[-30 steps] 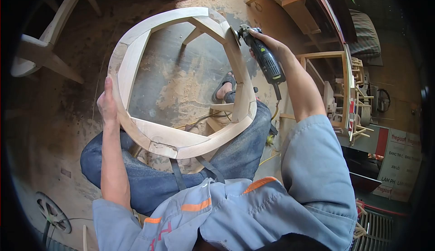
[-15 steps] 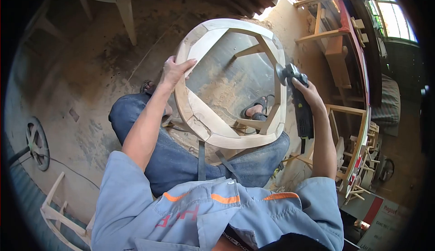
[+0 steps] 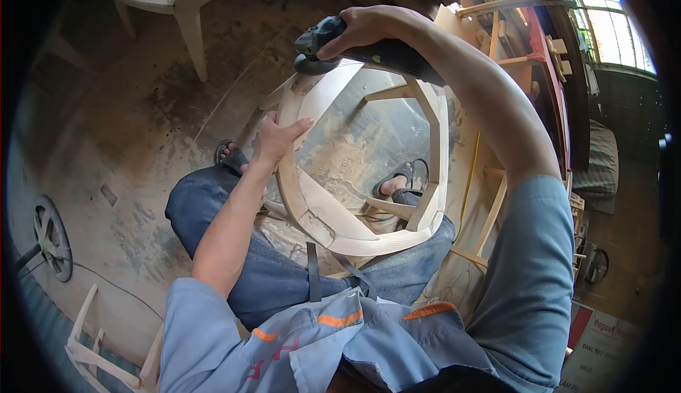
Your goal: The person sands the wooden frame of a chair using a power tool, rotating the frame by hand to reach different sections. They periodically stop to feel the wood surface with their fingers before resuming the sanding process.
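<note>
A rounded wooden chair frame (image 3: 397, 245) with legs rests between my knees, tilted toward me. My left hand (image 3: 278, 140) grips its left rail, thumb over the inner edge. In my right hand (image 3: 363, 27) is a black angle grinder (image 3: 392, 54), held across the far side of the frame. The grinder's round disc (image 3: 316, 64) sits right at the frame's far left corner. Part of the far rail is hidden behind the tool and my right forearm.
Pale wooden chair frames stand at the far left (image 3: 186, 10) and lower left (image 3: 106, 357). A wheel-like round base (image 3: 54, 238) with a cable lies on the dusty floor (image 3: 163, 180) at left. Stacked wooden parts (image 3: 525, 45) line the right side.
My right hand has carried the angle grinder from the frame's right side across to its far left corner. The frame has tipped slightly; my left hand stays on the left rail.
</note>
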`<state>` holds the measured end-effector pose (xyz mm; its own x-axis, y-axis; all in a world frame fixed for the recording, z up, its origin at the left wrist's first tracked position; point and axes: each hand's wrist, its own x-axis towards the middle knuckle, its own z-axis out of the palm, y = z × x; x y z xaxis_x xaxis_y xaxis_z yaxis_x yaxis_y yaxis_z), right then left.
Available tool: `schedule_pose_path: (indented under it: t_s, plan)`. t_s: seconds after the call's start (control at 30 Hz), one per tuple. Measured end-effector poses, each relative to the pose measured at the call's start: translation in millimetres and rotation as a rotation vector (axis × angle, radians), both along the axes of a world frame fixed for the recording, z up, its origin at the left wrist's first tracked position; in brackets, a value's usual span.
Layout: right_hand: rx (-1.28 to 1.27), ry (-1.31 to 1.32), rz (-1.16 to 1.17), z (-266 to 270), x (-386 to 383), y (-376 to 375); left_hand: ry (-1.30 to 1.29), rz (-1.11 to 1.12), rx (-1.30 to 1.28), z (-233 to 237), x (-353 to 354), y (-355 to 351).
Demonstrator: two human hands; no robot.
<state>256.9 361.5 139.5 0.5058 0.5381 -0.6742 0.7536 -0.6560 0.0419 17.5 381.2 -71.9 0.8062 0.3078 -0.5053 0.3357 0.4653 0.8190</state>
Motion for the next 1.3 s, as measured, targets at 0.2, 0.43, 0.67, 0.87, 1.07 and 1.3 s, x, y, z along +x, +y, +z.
schedule_pose_path:
  t_s: [0.2,0.43,0.67,0.87,1.07,1.3]
  plan:
    - [-0.013,0.259,-0.372,-16,84,-46,0.006,0.029,0.012,11,-3,-3]
    - [0.034,0.290,-0.718,-17,149,-152,0.037,0.023,0.051,17,-3,-3]
    - [0.124,0.286,-1.078,-14,164,-268,0.034,0.025,0.029,20,-2,-4]
    - [0.303,0.287,-1.354,-26,140,-330,0.030,0.013,0.038,18,-2,-3]
    - [0.480,0.495,-1.626,-34,106,-378,0.011,0.005,0.043,13,-1,-2]
    - [0.579,0.472,-1.675,-42,22,-417,-0.015,0.015,0.056,8,1,-3]
